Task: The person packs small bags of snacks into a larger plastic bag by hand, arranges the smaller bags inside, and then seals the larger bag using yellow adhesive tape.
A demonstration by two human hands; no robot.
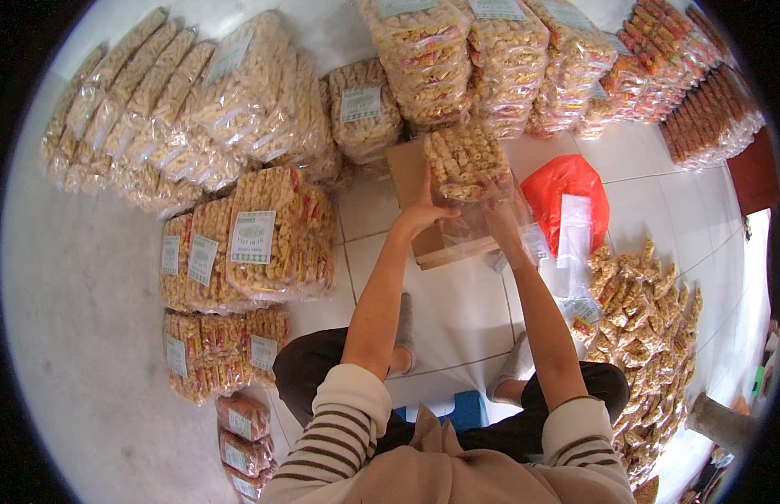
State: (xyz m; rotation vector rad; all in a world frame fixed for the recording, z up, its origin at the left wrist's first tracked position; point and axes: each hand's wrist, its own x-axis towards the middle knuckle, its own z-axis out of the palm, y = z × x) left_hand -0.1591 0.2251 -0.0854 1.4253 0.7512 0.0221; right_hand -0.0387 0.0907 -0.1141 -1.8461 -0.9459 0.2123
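Observation:
A clear plastic bag of golden snack pieces (469,160) is over a cardboard box or board (406,170) in front of me. My left hand (426,211) is at the bag's left side, with the thumb pointing inward along its loose lower plastic. My right hand (500,217) grips the clear plastic at the bag's lower right. Just right of the cardboard lies a red plastic bag (563,189), partly covered by flat clear plastic bags (574,230).
Stacked snack packs (283,233) stand at the left, and taller stacks (421,63) line the far side. Many small snack packets (642,340) are heaped on the tiled floor at the right. A blue stool (469,411) is beneath me.

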